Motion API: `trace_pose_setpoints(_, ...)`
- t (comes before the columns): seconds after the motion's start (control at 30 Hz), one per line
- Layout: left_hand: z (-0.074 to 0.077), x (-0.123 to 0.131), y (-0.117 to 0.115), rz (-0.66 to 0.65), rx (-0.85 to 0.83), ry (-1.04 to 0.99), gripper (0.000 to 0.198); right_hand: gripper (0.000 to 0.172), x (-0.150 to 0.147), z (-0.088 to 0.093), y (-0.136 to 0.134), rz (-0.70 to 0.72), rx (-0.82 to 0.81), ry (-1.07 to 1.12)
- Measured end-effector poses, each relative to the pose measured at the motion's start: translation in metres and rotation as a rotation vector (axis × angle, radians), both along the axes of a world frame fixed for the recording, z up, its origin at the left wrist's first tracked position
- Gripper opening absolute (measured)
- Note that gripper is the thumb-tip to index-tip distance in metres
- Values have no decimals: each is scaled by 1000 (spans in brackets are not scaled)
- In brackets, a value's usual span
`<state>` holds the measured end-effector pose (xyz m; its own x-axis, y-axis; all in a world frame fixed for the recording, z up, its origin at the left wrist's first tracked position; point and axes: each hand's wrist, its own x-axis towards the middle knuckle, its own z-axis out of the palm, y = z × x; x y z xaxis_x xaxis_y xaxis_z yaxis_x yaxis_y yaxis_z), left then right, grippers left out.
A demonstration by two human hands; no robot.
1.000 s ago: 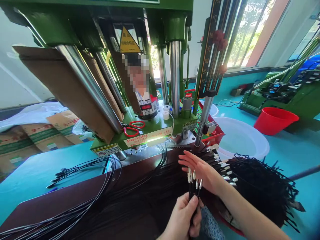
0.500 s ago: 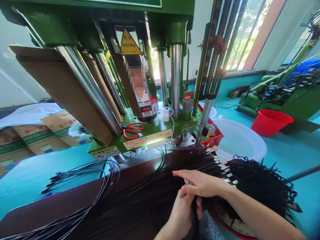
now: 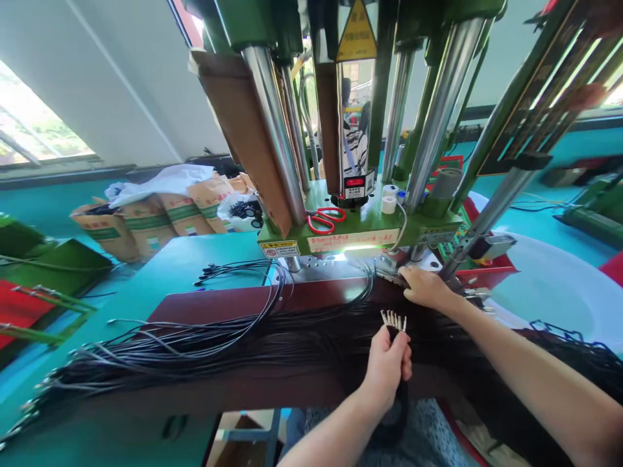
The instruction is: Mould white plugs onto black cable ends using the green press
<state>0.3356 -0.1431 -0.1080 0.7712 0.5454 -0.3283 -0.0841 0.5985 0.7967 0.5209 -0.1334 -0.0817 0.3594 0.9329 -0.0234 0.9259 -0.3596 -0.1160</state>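
Observation:
My left hand is closed around a bundle of black cables, whose bare metal ends stick up above the fingers. Farther forward and to the right, my right hand grips the end of a narrow metal bar at the front of the green press. Part of the bar is hidden by the fingers. More black cables run from the press's lit gap down onto the dark red table.
Red-handled scissors and white rolls rest on the press plate. A long heap of cables covers the left part of the table. A steel post and a large white tub stand at right. Bags stand behind left.
My hands have come apart: the right has reached forward to the metal bar, while the left keeps the cable bundle, its metal ends now showing. The camera view has swung left.

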Motion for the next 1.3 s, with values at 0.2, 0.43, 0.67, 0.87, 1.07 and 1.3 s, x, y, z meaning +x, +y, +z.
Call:
trace_pose_setpoints(0.2,0,-5,1,-59,34,-34,36,13,-16,21,-68,-89,-91,278)
trace_pose_setpoints(0.43,11,2,-9,-212,67,89,43,60,-79,-12,-126,-490,591,1355)
trace_pose_setpoints(0.67,12,9,-15,-334,81,129,42,56,-89,-24,-124,-506,751,1388)
trace_pose_setpoints(0.87,12,11,-17,-377,81,171,42,55,-91,-27,-128,-516,749,1332)
trace_pose_setpoints(1.07,6,11,-19,-320,147,187,40,54,-94,-30,-128,-389,705,1175)
trace_pose_setpoints(1.3,10,12,-7,-160,156,80,39,54,-90,-26,-130,-451,690,1358)
